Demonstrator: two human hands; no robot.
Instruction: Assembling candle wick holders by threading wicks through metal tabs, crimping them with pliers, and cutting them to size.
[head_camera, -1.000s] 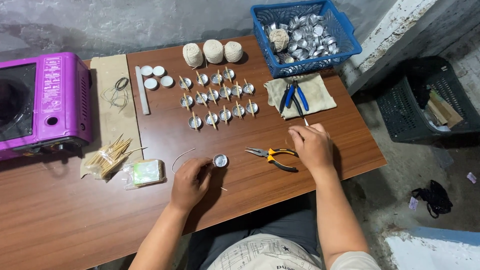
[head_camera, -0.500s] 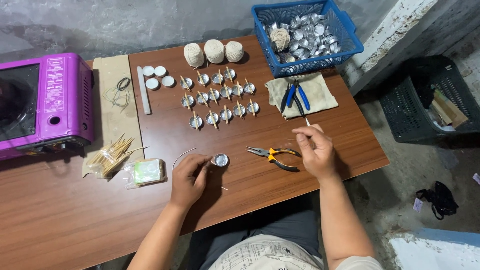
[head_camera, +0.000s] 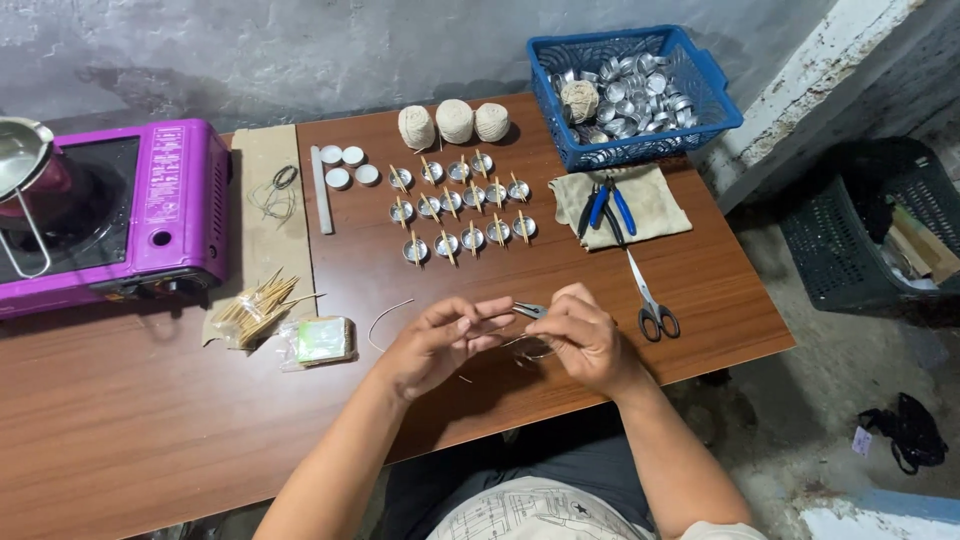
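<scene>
Head view, ordered from the table's near edge to its far edge:

1. The left hand (head_camera: 440, 345) and the right hand (head_camera: 580, 335) are being held together just above the table (head_camera: 150, 430), close to the near edge and slightly right of its middle.
2. The pliers (head_camera: 530, 311) are being gripped in the closed fingers of the right hand; only the metal tip is showing, and its long axis is running roughly parallel to the near edge, pointing left toward the left hand.
3. A thin wick thread (head_camera: 385, 318) is being pinched by the left fingertips (head_camera: 490, 312), which are closed on it and almost touching the pliers' tip; the loose end is curving away leftward over the table. The left hand is the nearer one to it.
4. Scissors (head_camera: 648, 300) are lying just right of the right hand, untouched, their tips pointing toward the far edge.
5. Rows of small metal cups (head_camera: 460, 205) with sticks laid across them are being kept well apart, toward the far edge.
6. A blue basket (head_camera: 700, 85) is sitting at the far right corner, and a purple stove (head_camera: 175, 200) at the left edge.
</scene>
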